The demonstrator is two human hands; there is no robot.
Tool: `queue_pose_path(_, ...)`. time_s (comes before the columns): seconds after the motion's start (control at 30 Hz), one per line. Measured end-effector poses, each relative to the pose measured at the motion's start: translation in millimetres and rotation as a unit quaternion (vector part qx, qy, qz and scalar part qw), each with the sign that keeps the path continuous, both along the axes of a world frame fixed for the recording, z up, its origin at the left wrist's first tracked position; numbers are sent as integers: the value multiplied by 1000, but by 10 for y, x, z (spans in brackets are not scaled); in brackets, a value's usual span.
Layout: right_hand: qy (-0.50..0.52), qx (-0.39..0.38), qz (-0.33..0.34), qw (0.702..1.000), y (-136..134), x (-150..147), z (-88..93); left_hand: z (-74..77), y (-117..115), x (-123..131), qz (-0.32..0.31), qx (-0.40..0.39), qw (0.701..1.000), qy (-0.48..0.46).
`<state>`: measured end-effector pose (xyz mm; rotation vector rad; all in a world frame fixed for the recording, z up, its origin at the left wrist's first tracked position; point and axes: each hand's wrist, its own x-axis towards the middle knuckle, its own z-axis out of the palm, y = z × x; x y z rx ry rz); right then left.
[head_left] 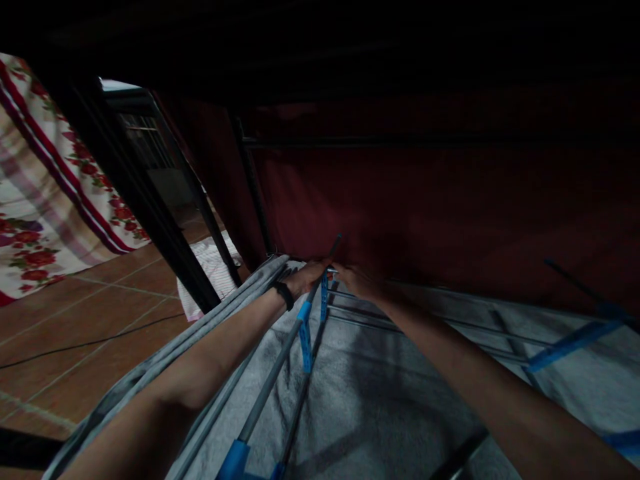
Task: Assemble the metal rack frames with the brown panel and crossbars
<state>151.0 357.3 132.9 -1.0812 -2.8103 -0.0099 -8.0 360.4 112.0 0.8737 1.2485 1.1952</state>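
Stretched out far in front of me, my left hand (314, 272) closes around the upper part of a grey pole (277, 370), beside a blue plastic bracket (324, 293). My right hand (354, 279) meets it there, its fingers pinched at the shiny end of a thin metal rod (332, 269) by the same bracket. The fingertips of both hands are small and partly hidden. Lower on the pole sits another blue bracket (305, 337), and a blue joint (234, 459) is at the bottom. More thin rods (360, 320) run rightward under my right forearm.
Grey cloth (380, 413) lies under the frame. A blue crosspiece (575, 345) is at the right. Dark red fabric (400, 213) hangs behind, and a dark metal post (145, 200) slants at left. Beyond are a floral cloth (75, 180), tiled floor (110, 333) and a cable (90, 341).
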Motion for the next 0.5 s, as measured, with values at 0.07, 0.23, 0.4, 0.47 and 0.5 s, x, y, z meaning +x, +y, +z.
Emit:
queue_pose_path(0.07, 1, 12, -5, 1000, -2, 4, 5, 37, 1, -3, 1, -2, 1000, 7)
queue_pose_path(0.23, 4, 1, -1, 1000, 9, 26, 29, 119, -30, 40, -6, 3, 1000, 12)
queue_pose_path(0.4, -24, -3, -19, 1000, 3, 35, 5, 119, -99, 101, -12, 15, 1000, 3)
queue_pose_path(0.47, -27, -5, -32, 999, 1, 25, -25, 111, -120, 114, -14, 23, 1000, -4)
queue_pose_path(0.5, -28, -4, -36, 999, 1, 18, -42, 106, -126, 117, -12, 25, 1000, -9)
